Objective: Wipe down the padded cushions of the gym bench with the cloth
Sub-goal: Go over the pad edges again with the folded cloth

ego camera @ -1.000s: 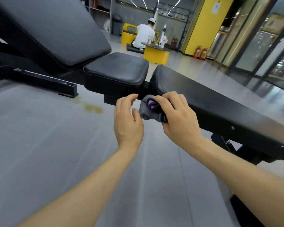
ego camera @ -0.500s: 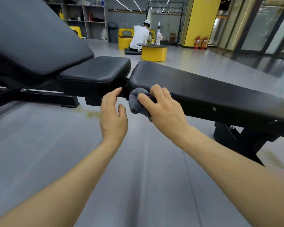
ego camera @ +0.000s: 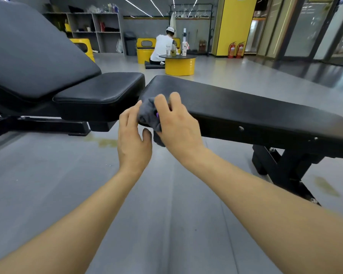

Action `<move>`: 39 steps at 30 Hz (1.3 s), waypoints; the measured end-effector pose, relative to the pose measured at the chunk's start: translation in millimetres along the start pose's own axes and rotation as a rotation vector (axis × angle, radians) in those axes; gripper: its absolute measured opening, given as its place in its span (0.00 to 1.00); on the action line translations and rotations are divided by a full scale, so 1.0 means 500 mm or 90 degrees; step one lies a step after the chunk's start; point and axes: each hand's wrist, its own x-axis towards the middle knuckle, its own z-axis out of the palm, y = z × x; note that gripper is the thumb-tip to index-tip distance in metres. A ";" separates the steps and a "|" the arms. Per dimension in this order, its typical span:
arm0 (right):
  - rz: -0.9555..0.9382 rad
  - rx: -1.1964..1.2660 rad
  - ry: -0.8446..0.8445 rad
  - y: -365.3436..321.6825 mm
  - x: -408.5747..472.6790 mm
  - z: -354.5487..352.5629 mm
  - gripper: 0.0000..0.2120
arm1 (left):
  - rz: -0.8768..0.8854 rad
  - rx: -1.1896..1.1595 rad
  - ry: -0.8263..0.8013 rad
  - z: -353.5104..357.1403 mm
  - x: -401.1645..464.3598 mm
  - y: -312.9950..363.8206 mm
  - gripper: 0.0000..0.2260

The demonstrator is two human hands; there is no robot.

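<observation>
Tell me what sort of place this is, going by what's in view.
Most likely a gym. A padded bench with an inclined backrest fills the foreground, storage shelves line the far wall, and a clothes rack with hangers stands on an open grey floor.

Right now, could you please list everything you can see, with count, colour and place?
cloth: one, grey, on the long cushion's near corner
long cushion: one, black, right
seat cushion: one, black, centre-left
back cushion: one, dark grey, tilted, left
round table: one, yellow, behind
person: one, white shirt, sitting by table
fire extinguishers: two, red, by yellow pillar
left hand: fingertips touching cloth
right hand: gripping cloth
</observation>
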 end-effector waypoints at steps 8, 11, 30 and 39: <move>0.234 0.067 0.010 0.170 -0.107 -0.079 0.10 | 0.004 0.053 0.015 0.013 -0.014 0.010 0.30; 0.208 0.083 0.031 0.118 -0.092 -0.070 0.11 | 0.001 0.077 0.006 0.010 -0.014 0.014 0.31; 0.263 -0.048 -0.037 0.258 -0.152 -0.140 0.11 | 0.235 0.252 -0.028 0.088 -0.043 0.092 0.26; -0.095 -0.279 0.140 0.245 -0.119 -0.082 0.20 | 0.238 0.283 -0.032 0.095 -0.050 0.088 0.28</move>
